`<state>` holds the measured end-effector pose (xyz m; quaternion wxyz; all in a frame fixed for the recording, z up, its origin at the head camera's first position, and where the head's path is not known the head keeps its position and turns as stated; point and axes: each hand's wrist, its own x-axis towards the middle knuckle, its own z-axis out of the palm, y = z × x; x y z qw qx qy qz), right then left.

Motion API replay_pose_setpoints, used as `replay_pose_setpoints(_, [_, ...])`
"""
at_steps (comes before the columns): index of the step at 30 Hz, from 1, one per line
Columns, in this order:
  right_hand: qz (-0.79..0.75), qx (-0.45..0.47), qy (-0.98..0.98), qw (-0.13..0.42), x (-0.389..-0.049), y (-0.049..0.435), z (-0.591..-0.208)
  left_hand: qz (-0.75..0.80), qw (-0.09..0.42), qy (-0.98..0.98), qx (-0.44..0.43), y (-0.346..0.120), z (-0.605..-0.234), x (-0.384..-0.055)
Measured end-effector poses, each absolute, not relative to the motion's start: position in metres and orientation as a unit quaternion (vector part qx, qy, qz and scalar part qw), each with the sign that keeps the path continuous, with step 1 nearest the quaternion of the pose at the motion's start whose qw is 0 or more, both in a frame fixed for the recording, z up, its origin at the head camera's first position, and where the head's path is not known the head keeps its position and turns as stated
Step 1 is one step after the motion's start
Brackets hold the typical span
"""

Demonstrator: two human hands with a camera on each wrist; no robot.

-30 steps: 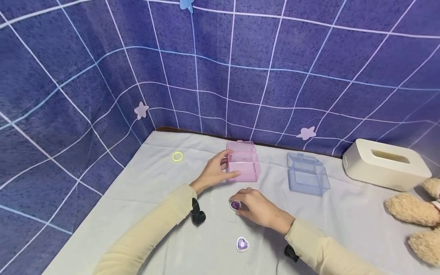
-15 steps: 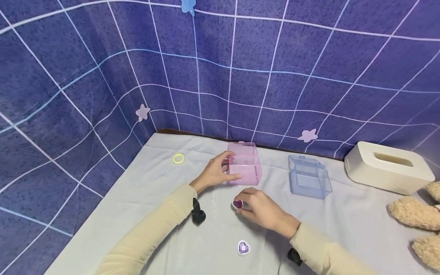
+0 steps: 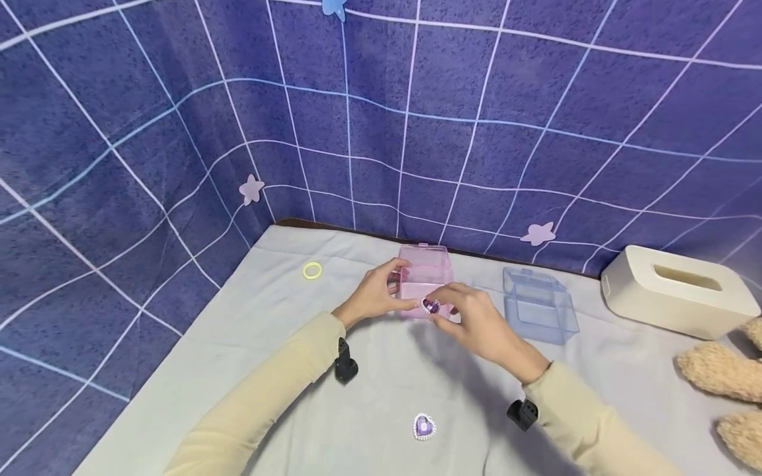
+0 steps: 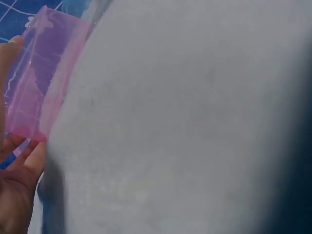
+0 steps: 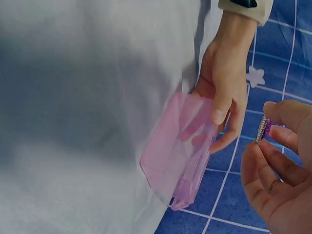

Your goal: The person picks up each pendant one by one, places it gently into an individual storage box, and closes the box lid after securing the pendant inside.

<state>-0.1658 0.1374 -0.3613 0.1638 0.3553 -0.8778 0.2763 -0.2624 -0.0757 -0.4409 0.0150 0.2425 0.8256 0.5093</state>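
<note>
Fingers [image 3: 395,264] of the left hand [image 3: 370,296] gripped the left side of a clear pink box [image 3: 411,291], the thumb lying along its near wall. That box stood on the white cloth [image 3: 286,396] with its lid [image 3: 425,255] raised at the back; part of its plain pink floor showed, the rest lying behind the right hand [image 3: 476,324]. The right hand pinched a purple heart [image 3: 430,305] with a pale beaded rim between thumb and fingers. From the head, the heart overlapped the near right part of the pink box, while the right wrist view showed the two apart; whether it was directly above the opening, I could not tell. A clear blue box [image 3: 543,316] sat to the right, also with its lid up, its floor visible through the tinted plastic. Beyond it stood a cream tissue box [image 3: 661,301], and whatever lay inside its dark slot [image 3: 687,277] could not be made out. A lavender heart [image 3: 424,427] lay on the cloth nearer the person, and a yellow ring [image 3: 312,270] lay left of the pink box. At the right edge, a tan plush toy [image 3: 717,370] was cut off. In the left wrist view, the left hand was cropped and a dark blur covered the right margin.
</note>
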Motion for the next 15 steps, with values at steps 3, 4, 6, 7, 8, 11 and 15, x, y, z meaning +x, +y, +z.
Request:
replay_pose_setpoints(3, [0.28,0.343,-0.882,0.161,-0.173,0.138,-0.361,0.503,0.019,0.83,0.241,-0.074,-0.44,-0.263])
replay_pose_setpoints(4, [0.278,0.34,-0.884,0.161,-0.176,0.137,-0.36,0.501,0.021,0.831,0.24,-0.074,-0.439,-0.263])
replay_pose_setpoints(6, [0.278,0.334,-0.886,0.16,-0.182,0.136,-0.36,0.496,0.021,0.835,0.238,-0.074,-0.438,-0.263])
replay_pose_setpoints(7, [0.28,0.331,-0.887,0.159,-0.186,0.135,-0.359,0.494,0.019,0.836,0.238,-0.074,-0.438,-0.264])
replay_pose_setpoints(8, [0.278,0.329,-0.889,0.158,-0.19,0.134,-0.359,0.493,0.016,0.837,0.238,-0.075,-0.437,-0.264])
replay_pose_setpoints(11, [0.278,0.318,-0.894,0.147,-0.201,0.13,-0.357,0.489,0.011,0.84,0.235,-0.075,-0.436,-0.264])
replay_pose_setpoints(15, [0.294,0.292,-0.902,0.122,-0.216,0.126,-0.362,0.483,0.016,0.844,0.232,-0.073,-0.436,-0.264])
